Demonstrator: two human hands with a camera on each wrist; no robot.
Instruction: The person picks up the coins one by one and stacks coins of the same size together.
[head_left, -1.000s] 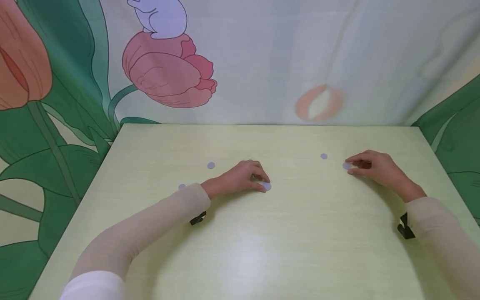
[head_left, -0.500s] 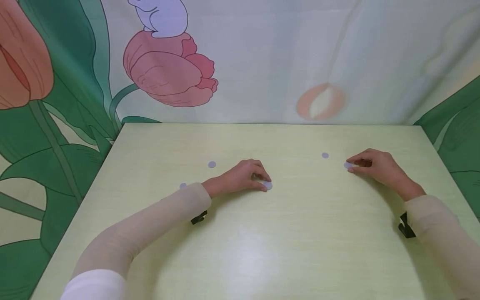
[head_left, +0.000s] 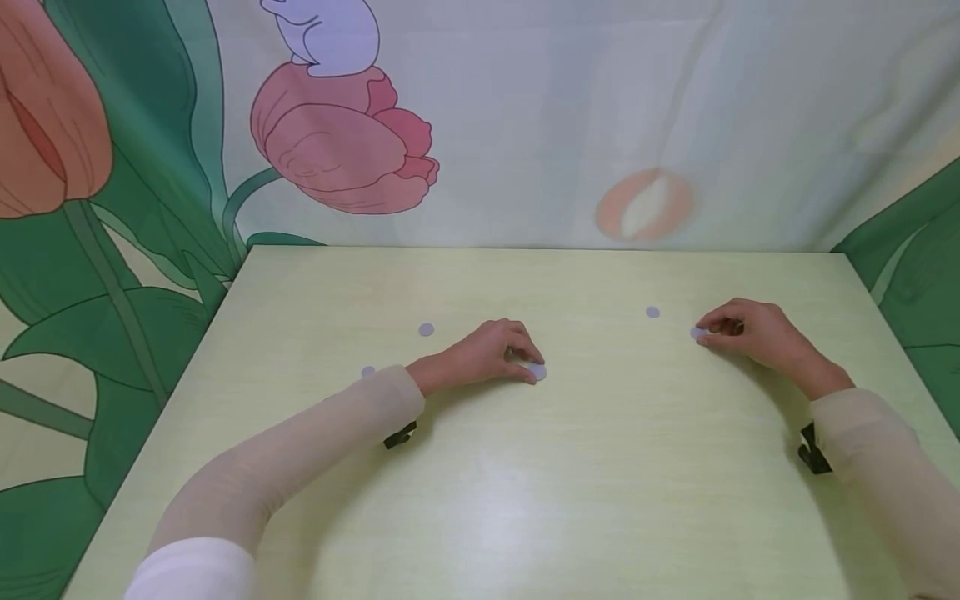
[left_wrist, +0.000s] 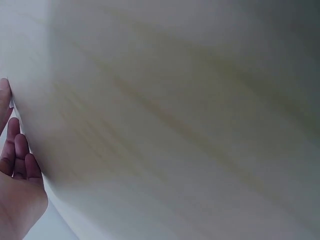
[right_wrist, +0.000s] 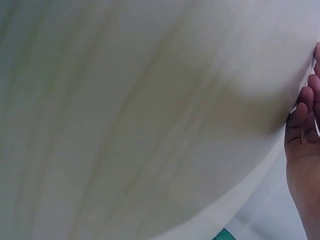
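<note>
Near the middle of the table, my left hand [head_left: 491, 354] pinches a small pale lilac disc [head_left: 538, 372] between thumb and fingers, low at the tabletop. Over on the right side, my right hand [head_left: 757, 333] pinches another such disc [head_left: 698, 332] by its right edge. A third disc [head_left: 652, 312] lies flat just left of and beyond the right hand. Two more rest left of the left hand: one disc [head_left: 426, 330] further back, and a disc [head_left: 367, 372] partly covered by the left sleeve. Both wrist views show only curled fingers at the frame's edge against the tabletop.
The pale wooden table [head_left: 480, 492] runs back to a printed curtain [head_left: 510, 125] with flowers and a rabbit. Black wrist straps [head_left: 400, 435] show under the sleeves. The left forearm [head_left: 300, 458] crosses the table's left half.
Both hands keep their pinch on their discs, with no visible movement over the table. The whole head view has shifted very slightly.
</note>
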